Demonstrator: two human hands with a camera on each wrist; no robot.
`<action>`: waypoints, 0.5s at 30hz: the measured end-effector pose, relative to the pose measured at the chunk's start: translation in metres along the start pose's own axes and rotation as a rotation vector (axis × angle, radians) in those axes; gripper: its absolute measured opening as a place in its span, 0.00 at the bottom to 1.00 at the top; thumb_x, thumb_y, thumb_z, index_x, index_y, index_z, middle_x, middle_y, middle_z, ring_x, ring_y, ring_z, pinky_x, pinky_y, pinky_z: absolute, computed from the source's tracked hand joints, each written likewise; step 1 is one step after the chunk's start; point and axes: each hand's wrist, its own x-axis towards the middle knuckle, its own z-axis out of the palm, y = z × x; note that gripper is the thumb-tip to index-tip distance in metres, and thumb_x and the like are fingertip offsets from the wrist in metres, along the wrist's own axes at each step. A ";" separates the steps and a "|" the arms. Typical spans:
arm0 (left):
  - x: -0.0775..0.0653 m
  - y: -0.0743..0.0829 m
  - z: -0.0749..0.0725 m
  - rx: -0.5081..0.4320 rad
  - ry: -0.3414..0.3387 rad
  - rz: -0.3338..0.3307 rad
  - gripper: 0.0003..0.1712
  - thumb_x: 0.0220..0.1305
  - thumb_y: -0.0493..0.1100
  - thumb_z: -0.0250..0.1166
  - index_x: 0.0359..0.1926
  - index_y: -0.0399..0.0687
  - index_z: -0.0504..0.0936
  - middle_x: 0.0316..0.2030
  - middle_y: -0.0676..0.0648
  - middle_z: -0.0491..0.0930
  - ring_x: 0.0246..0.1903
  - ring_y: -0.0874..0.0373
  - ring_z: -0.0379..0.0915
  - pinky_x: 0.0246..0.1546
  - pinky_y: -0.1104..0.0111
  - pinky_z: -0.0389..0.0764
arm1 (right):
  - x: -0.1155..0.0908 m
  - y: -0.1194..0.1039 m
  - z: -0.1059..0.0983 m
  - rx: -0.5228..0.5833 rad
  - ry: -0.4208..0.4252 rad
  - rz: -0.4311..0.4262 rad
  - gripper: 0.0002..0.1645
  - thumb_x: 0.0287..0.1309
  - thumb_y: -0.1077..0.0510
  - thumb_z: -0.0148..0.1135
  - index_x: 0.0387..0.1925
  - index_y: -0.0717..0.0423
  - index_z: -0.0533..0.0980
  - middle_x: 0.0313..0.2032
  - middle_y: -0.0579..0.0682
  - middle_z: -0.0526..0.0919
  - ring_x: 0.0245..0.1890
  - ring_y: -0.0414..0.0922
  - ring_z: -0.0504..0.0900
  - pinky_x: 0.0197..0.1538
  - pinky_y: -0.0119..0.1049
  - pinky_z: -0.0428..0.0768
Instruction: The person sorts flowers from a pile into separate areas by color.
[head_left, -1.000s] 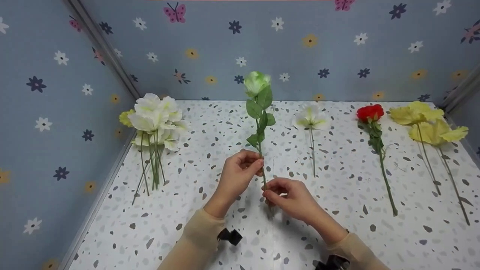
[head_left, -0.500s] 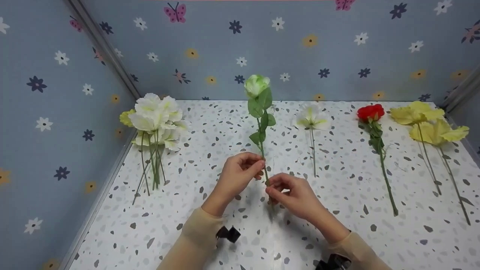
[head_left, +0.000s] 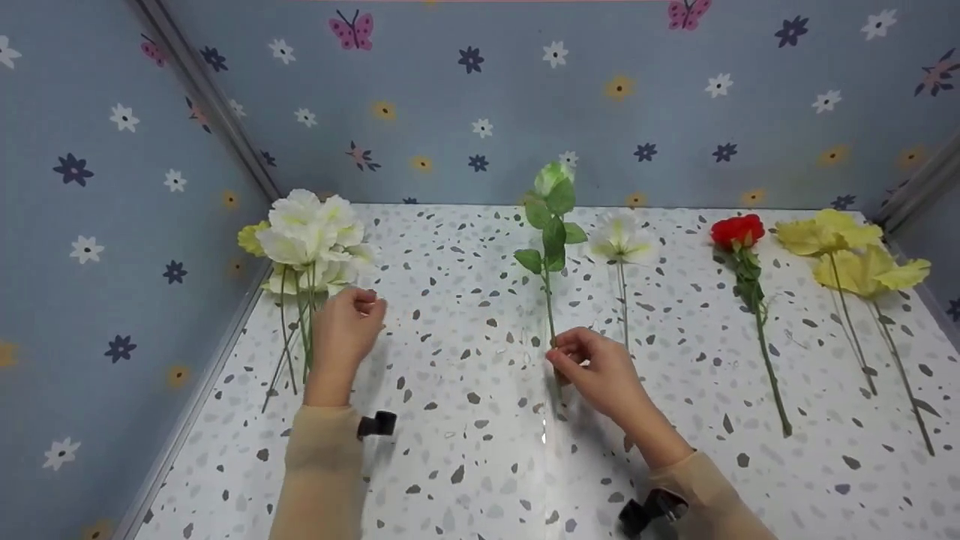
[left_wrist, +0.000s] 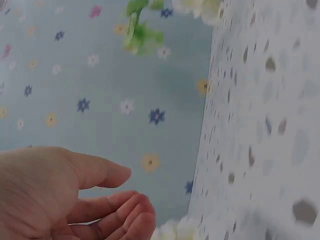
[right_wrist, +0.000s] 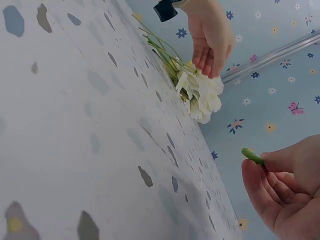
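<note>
My right hand [head_left: 600, 371] pinches the lower stem of a pale green artificial rose [head_left: 553, 217], which stands nearly upright, bloom toward the back wall. In the right wrist view, the green stem end [right_wrist: 252, 156] pokes out between thumb and fingers. My left hand [head_left: 347, 326] is over the stems of the white flower bunch [head_left: 307, 232] at the left, its fingers loosely bent. Nothing sits between thumb and fingers in the left wrist view, where the left hand [left_wrist: 85, 195] shows against the wall. Whether it touches the stems cannot be told.
A single white flower [head_left: 621, 240] lies just right of the rose. Farther right are a red rose [head_left: 739, 232] and two yellow flowers [head_left: 870, 270]. Patterned walls [head_left: 510, 90] close off the back and sides of the speckled table [head_left: 465, 450].
My left hand has let go of the rose stem and moved left to the white bunch. The right hand has shifted slightly right with the rose.
</note>
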 end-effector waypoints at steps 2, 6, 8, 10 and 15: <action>0.003 -0.018 -0.015 0.054 0.059 -0.050 0.15 0.67 0.44 0.63 0.45 0.36 0.85 0.39 0.39 0.87 0.41 0.42 0.82 0.46 0.51 0.78 | 0.007 0.000 0.003 -0.025 0.009 0.030 0.09 0.61 0.58 0.71 0.42 0.55 0.82 0.31 0.44 0.85 0.29 0.41 0.83 0.30 0.33 0.83; 0.004 -0.047 -0.033 0.172 0.158 -0.144 0.12 0.67 0.41 0.60 0.35 0.34 0.82 0.30 0.37 0.83 0.37 0.38 0.78 0.42 0.47 0.76 | 0.023 -0.001 0.010 -0.039 -0.004 0.093 0.09 0.62 0.58 0.70 0.42 0.56 0.81 0.32 0.46 0.85 0.30 0.42 0.83 0.31 0.34 0.84; 0.004 -0.057 -0.037 0.229 0.168 -0.189 0.13 0.65 0.39 0.59 0.24 0.37 0.77 0.20 0.40 0.76 0.29 0.40 0.73 0.33 0.50 0.74 | 0.031 -0.001 0.014 -0.043 -0.018 0.119 0.08 0.63 0.58 0.69 0.42 0.57 0.81 0.32 0.47 0.84 0.30 0.42 0.83 0.31 0.34 0.84; 0.004 -0.064 -0.039 0.270 0.155 -0.220 0.17 0.63 0.38 0.58 0.17 0.43 0.68 0.14 0.46 0.67 0.24 0.44 0.66 0.27 0.53 0.68 | 0.037 0.000 0.019 -0.045 -0.029 0.141 0.08 0.63 0.58 0.69 0.41 0.57 0.81 0.32 0.48 0.84 0.28 0.42 0.83 0.31 0.35 0.84; 0.005 -0.073 -0.040 0.275 0.085 -0.302 0.20 0.64 0.40 0.58 0.16 0.47 0.64 0.14 0.46 0.68 0.26 0.44 0.67 0.27 0.53 0.68 | 0.046 0.002 0.033 -0.068 -0.055 0.165 0.06 0.62 0.59 0.69 0.38 0.58 0.82 0.30 0.48 0.85 0.25 0.42 0.83 0.29 0.36 0.83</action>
